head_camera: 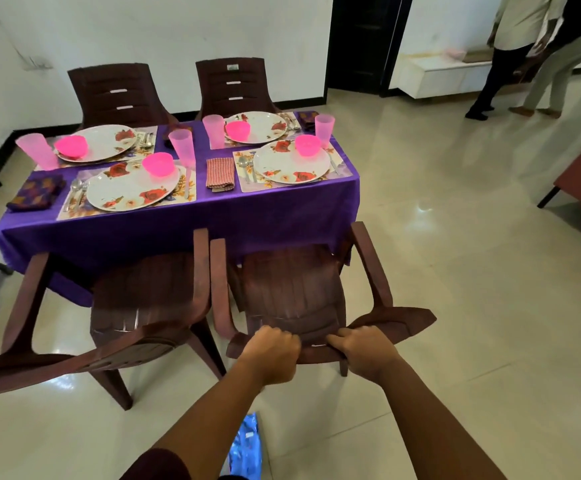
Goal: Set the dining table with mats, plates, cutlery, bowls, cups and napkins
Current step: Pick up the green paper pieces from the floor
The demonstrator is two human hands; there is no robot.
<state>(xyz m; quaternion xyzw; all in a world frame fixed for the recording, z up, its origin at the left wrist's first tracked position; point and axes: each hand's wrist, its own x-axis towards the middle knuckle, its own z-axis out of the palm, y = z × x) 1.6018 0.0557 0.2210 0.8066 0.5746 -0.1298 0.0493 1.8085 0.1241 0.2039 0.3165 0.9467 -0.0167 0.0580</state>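
Table under purple cloth looks fully laid: four floral mats, four rose-print plates, pink bowls, pink cups, cutlery beside plates, folded napkins.
Left hand and right hand both curled tight over backrest top of near right chair, seat partly under table.
Remaining, by judgement: chair tidying only.
Small sticker on far chair, unreadable; no other writing.

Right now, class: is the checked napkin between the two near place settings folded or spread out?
Folded. The checked napkin lies as a compact rectangle with layered edges at its near end.
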